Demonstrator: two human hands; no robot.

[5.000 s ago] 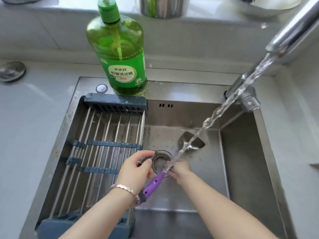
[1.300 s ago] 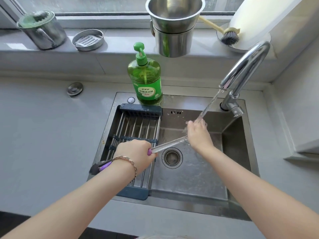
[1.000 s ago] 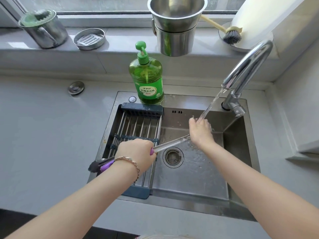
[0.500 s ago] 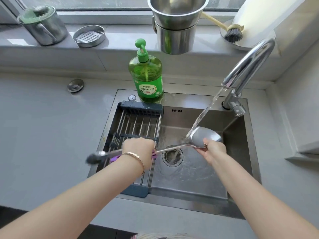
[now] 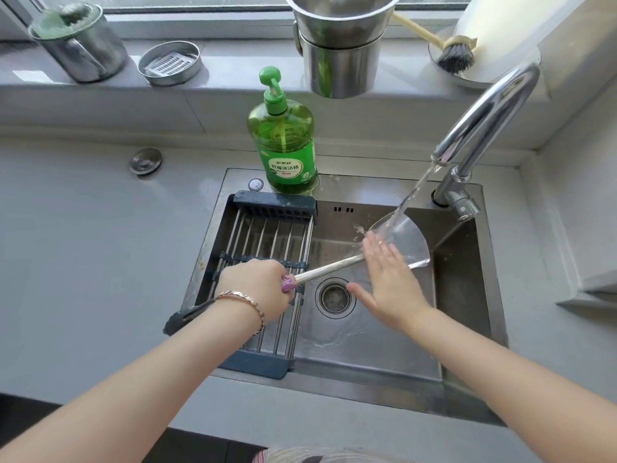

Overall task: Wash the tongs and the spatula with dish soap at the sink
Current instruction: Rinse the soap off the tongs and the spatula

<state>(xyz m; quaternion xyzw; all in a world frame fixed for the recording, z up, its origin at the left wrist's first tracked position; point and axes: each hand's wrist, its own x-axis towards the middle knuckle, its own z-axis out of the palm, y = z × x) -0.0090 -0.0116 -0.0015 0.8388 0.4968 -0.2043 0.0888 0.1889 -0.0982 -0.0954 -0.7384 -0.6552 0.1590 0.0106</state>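
Since half a second before, your right hand had left the underside of the blade and lay flat on its upper face. The blade had tipped up toward the back wall of the sink.

Your left hand was curled round the purple handle of the spatula, above the drying rack. A bracelet sat on that wrist. A dark end stuck out behind the wrist, over the rack's left edge. Whether it was the handle's end or a second utensil could not be told.

The steel shaft ran up and right above the drain. The right fingers were straight and spread, pressed on the blade and gripping nothing, with the thumb held apart.

The tap was running. Its stream struck the blade just beyond your fingertips and splashed off to the left.

The green dish soap bottle stood upright on the sink's back rim, just behind the rack. A round metal plug lay on the worktop, left of the sink.

On the sill stood stacked steel canisters, a brush, a shallow steel dish and a steel can.
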